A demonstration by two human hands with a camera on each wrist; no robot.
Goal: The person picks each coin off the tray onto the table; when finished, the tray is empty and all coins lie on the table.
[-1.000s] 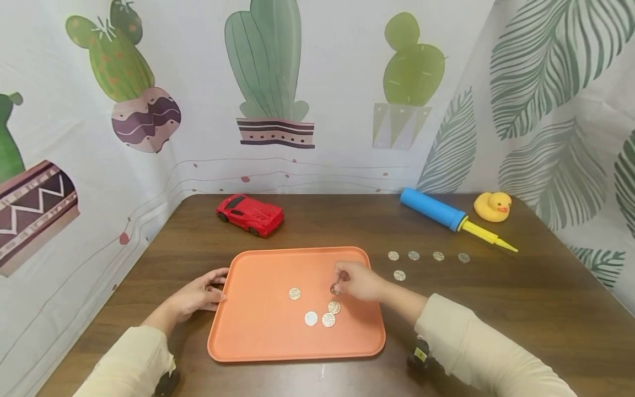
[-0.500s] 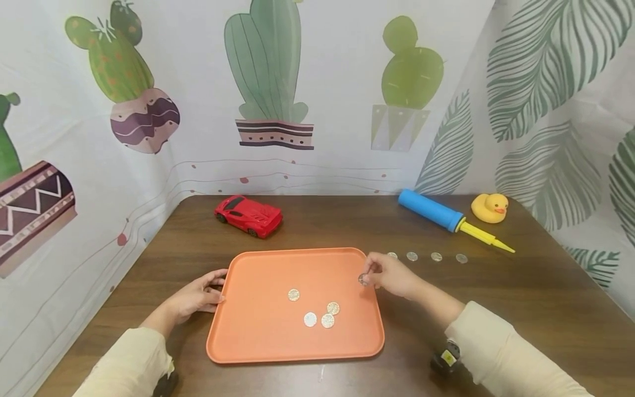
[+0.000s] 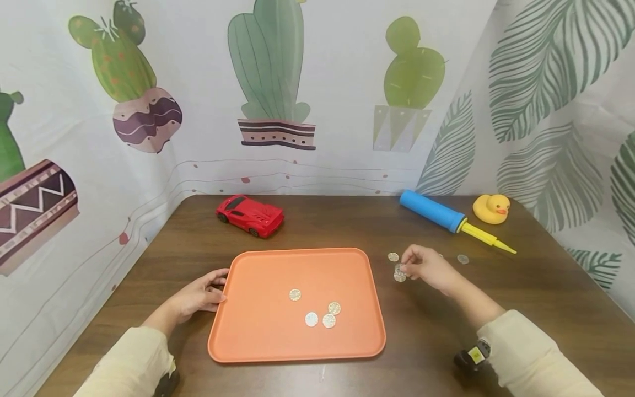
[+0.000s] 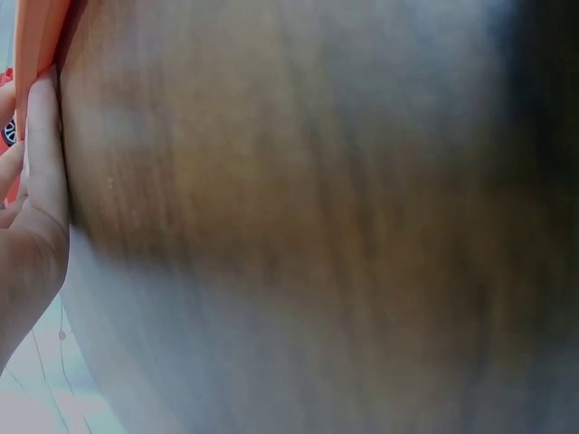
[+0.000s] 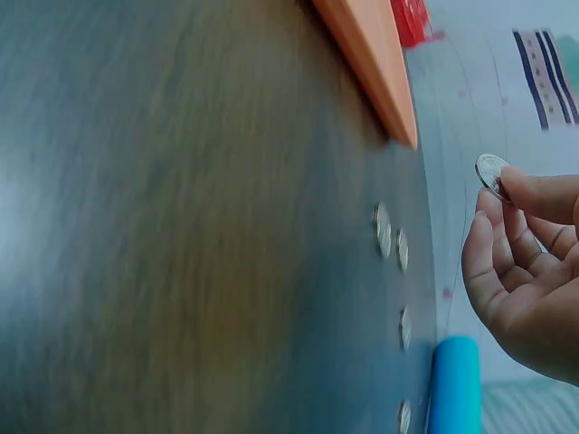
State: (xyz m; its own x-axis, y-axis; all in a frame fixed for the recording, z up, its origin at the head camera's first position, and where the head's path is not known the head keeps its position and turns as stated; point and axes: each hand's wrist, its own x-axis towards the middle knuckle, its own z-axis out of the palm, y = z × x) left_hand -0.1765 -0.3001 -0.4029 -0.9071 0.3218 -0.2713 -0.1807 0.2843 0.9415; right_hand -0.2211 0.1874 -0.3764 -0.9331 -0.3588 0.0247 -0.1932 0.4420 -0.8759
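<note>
My right hand (image 3: 430,268) pinches a coin (image 5: 491,172) between thumb and fingers, held up over the table to the right of the orange tray (image 3: 258,331). Below the held coin lies another coin (image 3: 399,278). A third coin (image 3: 393,257) is just left of the fingertips. In the right wrist view more coins (image 5: 405,327) lie in a row on the wood. My left hand (image 3: 200,296) touches the tray's left rim with thumb and fingertips. Several coins lie in the tray, such as a gold-coloured one (image 3: 295,294) and a silvery one (image 3: 311,319).
On the dark wooden table (image 3: 337,220), a red toy car (image 3: 250,215) stands at the back left. A blue and yellow pump (image 3: 432,211) and a yellow rubber duck (image 3: 491,209) sit at the back right. Behind them hangs a cactus-print cloth (image 3: 342,66).
My right hand has carried the pinched coin from above the tray rightward, past the rim, to over the coins on the table. The left hand stays at the tray's rim.
</note>
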